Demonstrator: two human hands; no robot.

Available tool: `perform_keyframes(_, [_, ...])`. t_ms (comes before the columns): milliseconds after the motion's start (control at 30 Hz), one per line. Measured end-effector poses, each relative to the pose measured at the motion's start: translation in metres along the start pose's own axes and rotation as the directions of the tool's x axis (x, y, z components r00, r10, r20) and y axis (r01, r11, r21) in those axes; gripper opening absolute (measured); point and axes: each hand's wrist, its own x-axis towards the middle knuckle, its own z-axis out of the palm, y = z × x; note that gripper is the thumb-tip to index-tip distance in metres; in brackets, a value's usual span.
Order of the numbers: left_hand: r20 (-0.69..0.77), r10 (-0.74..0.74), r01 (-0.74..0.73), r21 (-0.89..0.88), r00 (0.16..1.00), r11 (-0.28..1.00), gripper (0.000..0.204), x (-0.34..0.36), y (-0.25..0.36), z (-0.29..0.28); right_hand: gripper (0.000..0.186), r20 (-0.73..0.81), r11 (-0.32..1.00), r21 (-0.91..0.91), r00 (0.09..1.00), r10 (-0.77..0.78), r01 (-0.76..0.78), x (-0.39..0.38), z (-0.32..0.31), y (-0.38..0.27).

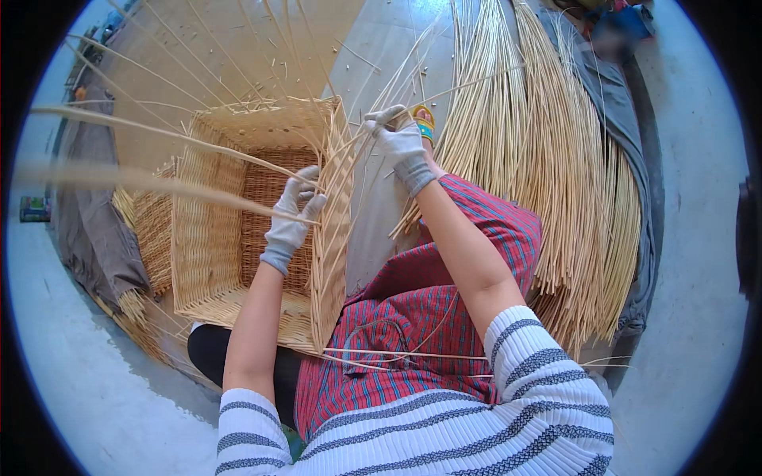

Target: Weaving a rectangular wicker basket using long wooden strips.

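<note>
Your rectangular wicker basket (205,230) sits in front of you, a bit L of centre, opening up toward you, near end against your lap & plaid apron (397,305). It's prob. light for its bulk; walls shd be fairly stiff w/ some spring, so hard pressure on one side may skew it. Weave looks dry & rough, so prob. not slippery thru gloves. Best hold is the woven rim (321,293), esp. near a corner; don't lift by the long loose canes (175,137), they may kink or snap. Your R grip (399,144) pinches a thin cane strand (476,82) just past the basket's far R corner. Your L grip (288,214) is over the opening by the R wall, fingers bent where the canes cross; can't tell if it's clamped on any. Surface is a tan-and-grey floor (357,86) w/ cane scraps. To your R, a big cane bundle (548,174) lies on grey cloth (611,103); to your L, more grey cloth & a woven piece (155,230) beside the basket.
</note>
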Motion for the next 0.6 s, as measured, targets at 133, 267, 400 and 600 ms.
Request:
perform_keyframes(133, [0.035,0.094,-0.100,0.242,0.995,0.965,0.029,-0.018,-0.001,-0.030,0.028,0.268,0.455,-0.852,0.962,-0.046,0.259,-0.010,0.049,-0.027])
perform_keyframes(267, [0.084,0.167,-0.186,0.404,0.982,0.896,0.031,-0.015,-0.004,-0.030,0.049,0.306,-0.253,-0.894,0.916,0.259,0.370,-0.001,0.061,-0.050])
perform_keyframes(400, [0.028,0.093,-0.097,0.188,0.995,0.977,0.032,-0.010,-0.020,-0.032,0.020,0.150,0.377,-0.897,0.962,-0.230,0.230,-0.038,0.062,-0.031])
perform_keyframes(600, [0.071,0.129,-0.146,0.355,0.989,0.923,0.031,-0.005,0.002,-0.034,0.028,-0.181,0.902,-0.227,0.926,0.332,-0.368,-0.093,0.037,0.015])
